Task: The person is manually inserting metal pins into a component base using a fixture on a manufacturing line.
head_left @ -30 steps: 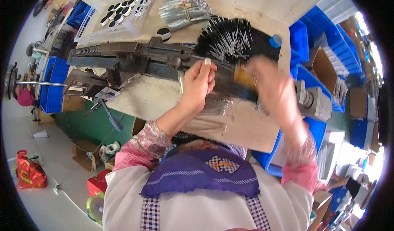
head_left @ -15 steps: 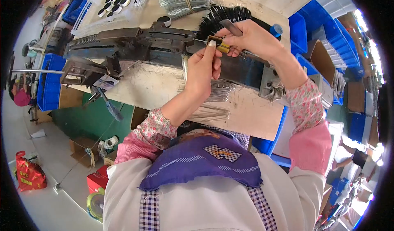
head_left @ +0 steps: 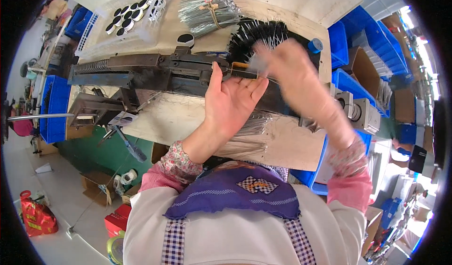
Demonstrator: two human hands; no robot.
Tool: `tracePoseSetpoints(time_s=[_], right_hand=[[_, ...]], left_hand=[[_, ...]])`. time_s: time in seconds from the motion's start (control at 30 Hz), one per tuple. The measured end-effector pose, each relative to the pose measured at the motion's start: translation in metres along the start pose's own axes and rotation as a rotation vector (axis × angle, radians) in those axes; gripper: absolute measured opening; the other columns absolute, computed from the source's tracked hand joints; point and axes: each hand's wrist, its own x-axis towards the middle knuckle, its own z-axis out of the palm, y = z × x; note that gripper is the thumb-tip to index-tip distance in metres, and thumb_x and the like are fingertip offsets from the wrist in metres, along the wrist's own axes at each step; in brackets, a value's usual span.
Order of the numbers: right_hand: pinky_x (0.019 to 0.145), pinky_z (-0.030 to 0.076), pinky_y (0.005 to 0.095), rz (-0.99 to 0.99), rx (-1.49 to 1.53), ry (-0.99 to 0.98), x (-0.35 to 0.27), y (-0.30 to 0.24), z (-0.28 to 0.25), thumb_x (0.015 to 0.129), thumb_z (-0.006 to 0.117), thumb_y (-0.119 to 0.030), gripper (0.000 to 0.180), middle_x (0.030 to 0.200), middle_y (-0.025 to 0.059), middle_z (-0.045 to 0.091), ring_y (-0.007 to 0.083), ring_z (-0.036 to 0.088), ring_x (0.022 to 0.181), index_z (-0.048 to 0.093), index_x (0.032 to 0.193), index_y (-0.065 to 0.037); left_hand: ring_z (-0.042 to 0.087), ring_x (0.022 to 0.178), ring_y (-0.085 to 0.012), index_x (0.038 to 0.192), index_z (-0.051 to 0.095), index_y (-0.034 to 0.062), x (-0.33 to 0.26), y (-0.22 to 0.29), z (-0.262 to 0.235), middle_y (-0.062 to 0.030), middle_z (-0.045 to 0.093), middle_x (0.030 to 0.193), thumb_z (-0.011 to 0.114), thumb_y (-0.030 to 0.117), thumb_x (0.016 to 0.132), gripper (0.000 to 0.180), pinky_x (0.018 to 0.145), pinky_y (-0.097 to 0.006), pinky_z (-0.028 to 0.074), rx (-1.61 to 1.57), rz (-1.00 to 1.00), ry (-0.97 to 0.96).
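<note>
My left hand (head_left: 230, 102) is raised palm up with its fingers apart, and the fingertips rest against a small brass-coloured piece (head_left: 239, 66) on the dark metal machine (head_left: 141, 69). Thin wires run across those fingertips. My right hand (head_left: 294, 74) is blurred by motion just right of the left hand, in front of a black bristly heap of wires (head_left: 259, 34). Whether it holds anything is hidden by the blur. Loose silver wires (head_left: 249, 135) lie on the bench below my left hand.
A tied bundle of silver wires (head_left: 207, 10) lies at the back. A white tray (head_left: 155, 6) holds black round caps. Blue bins (head_left: 346, 39) stand at the right and one (head_left: 52, 105) at the left. A grey metal block (head_left: 362, 112) sits beside the machine.
My right hand has swung from the brass piece out to the right and is now blurred. My left hand has opened, its fingers spread against the machine.
</note>
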Motion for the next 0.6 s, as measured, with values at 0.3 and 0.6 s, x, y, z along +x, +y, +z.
tracePoseSetpoints(time_s=[0.3, 0.6], right_hand=[[0.070, 0.042, 0.0355, 0.193, 0.228, -0.088, 0.014, 0.005, 0.013, 0.075, 0.068, -0.010, 0.013, 0.074, 0.0034, 0.061, 0.0222, 0.061, 0.072, 0.072, 0.088, -0.012], [0.075, 0.038, 0.0353, 0.030, 0.003, -0.001, 0.011, 0.002, 0.009, 0.074, 0.069, -0.010, 0.014, 0.073, 0.0018, 0.058, 0.0219, 0.058, 0.071, 0.071, 0.087, -0.014]], left_hand=[[0.043, 0.127, -0.0246, 0.131, 0.039, -0.0028, -0.014, -0.004, -0.004, -0.0143, 0.047, 0.133, 0.030, 0.054, 0.098, 0.067, 0.111, -0.038, 0.030, 0.106, 0.124, 0.000], [0.041, 0.128, -0.0310, 0.131, 0.036, -0.0102, -0.012, 0.000, 0.002, -0.0219, 0.044, 0.134, 0.031, 0.055, 0.097, 0.074, 0.113, -0.040, 0.028, 0.239, 0.113, -0.001]])
